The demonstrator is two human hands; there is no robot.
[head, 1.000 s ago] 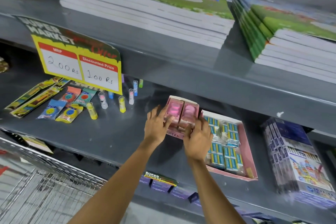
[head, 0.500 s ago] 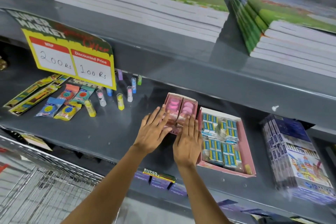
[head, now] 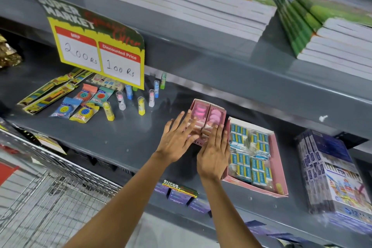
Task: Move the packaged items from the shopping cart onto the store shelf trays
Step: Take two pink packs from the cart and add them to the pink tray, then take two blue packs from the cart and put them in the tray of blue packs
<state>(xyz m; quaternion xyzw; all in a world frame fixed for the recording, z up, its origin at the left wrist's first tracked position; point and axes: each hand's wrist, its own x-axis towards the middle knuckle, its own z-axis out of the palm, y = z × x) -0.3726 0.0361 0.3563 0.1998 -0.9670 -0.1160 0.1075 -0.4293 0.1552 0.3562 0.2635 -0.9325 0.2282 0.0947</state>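
Head view looks down at a grey shelf [head: 112, 139] where a small pink box [head: 207, 116] of pink packaged items sits just left of a bigger pink tray [head: 278, 159] packed with blue and yellow packets. The left hand [head: 177, 139] lies flat with its fingers spread, resting against the near left side of the small box; the right hand [head: 214, 154] is also flat, fingers straight and close together, laid over the box's near right corner, right beside the tray. Neither hand pinches anything. From where I stand, the step looks like squaring the box up on the shelf, so the sensible way is an even push from both palms, keeping it parallel to the tray and snug beside it without riding up over the tray's edge. The little tubes [head: 141, 104] standing to the left are far enough away not to be knocked. The wire cart [head: 40, 197] waits at lower left; what remains in it I cannot tell.
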